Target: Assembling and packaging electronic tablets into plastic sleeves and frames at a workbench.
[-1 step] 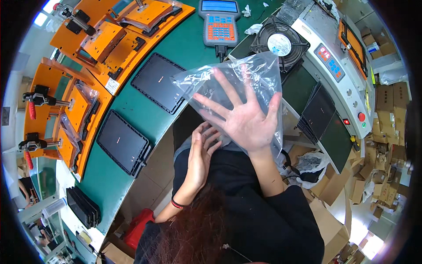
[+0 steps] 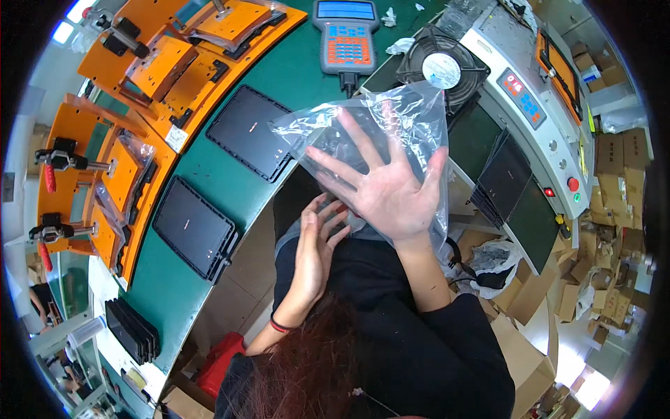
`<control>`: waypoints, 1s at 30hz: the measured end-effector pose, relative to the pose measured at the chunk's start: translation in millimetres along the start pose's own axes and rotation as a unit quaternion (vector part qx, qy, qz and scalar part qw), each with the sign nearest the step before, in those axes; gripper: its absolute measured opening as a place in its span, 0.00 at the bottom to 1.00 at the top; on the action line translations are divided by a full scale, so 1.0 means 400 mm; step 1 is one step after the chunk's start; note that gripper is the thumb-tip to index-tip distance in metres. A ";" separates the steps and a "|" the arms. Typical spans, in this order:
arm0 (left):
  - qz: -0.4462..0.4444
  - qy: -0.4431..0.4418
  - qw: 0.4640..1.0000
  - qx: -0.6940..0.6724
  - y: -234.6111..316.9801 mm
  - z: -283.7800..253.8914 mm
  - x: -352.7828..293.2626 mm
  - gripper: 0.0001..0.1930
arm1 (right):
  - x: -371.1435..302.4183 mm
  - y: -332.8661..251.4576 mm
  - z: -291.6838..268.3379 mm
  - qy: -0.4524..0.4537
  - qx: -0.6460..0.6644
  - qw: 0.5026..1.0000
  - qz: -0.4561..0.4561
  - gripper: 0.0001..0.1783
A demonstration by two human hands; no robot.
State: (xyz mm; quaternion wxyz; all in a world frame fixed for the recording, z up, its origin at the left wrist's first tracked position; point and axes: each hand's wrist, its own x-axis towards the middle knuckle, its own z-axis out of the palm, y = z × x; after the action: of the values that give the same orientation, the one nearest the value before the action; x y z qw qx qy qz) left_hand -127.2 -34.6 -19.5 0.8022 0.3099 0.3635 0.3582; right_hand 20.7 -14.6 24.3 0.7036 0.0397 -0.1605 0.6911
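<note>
My right hand (image 2: pixel 396 197) is raised inside a clear plastic bag (image 2: pixel 310 127). Its palm shows and the fingers and thumb are spread wide, so the hand is open. The bag's film stretches over the fingertips and hangs past the wrist. Lower and to the left is my left hand (image 2: pixel 315 244), open, its fingers loosely bent and apart, with nothing seen in it. It is close to the bag's lower left edge; whether they touch, I cannot tell. On the green table, two black rectangular panels (image 2: pixel 193 227) with raised rims lie to the left of my hands.
Orange clamp fixtures (image 2: pixel 164 66) line the table's left side. A grey handheld keypad device (image 2: pixel 348 42) lies at the back beside a round fan (image 2: pixel 444 70). To the right, a machine with a control panel (image 2: pixel 522 98) stands near stacked black panels (image 2: pixel 504 180). Cardboard boxes (image 2: pixel 527 286) lie beyond.
</note>
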 end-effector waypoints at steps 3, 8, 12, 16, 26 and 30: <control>0.006 -0.003 0.993 0.120 0.081 -0.014 -0.011 0.27 | 0.010 -0.010 0.006 -0.016 -0.040 0.999 -0.011 0.45; 0.171 0.072 0.761 0.621 0.266 -0.082 -0.003 0.26 | 0.029 -0.015 -0.001 -0.005 -0.081 0.996 -0.022 0.47; 0.232 0.222 0.788 0.524 0.229 -0.152 0.108 0.46 | 0.011 -0.002 -0.003 0.009 -0.076 0.995 -0.064 0.50; 0.188 0.304 0.897 0.261 0.210 -0.112 0.153 0.47 | -0.028 -0.003 -0.033 -0.004 -0.282 0.957 -0.070 0.50; 0.026 0.146 0.988 -0.029 0.358 -0.159 0.194 0.34 | 0.073 0.016 -0.213 -0.045 -0.770 0.627 -0.111 0.37; -0.036 0.174 0.984 0.006 0.378 -0.148 0.196 0.20 | 0.106 0.038 -0.245 -0.023 -0.819 0.569 -0.072 0.34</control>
State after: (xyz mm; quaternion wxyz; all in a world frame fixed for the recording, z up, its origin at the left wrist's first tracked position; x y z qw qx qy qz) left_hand -190.0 125.7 34.7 0.7373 0.2345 0.5106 0.3750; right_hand 22.2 54.0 -58.9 0.4788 -0.5260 -0.6706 0.2104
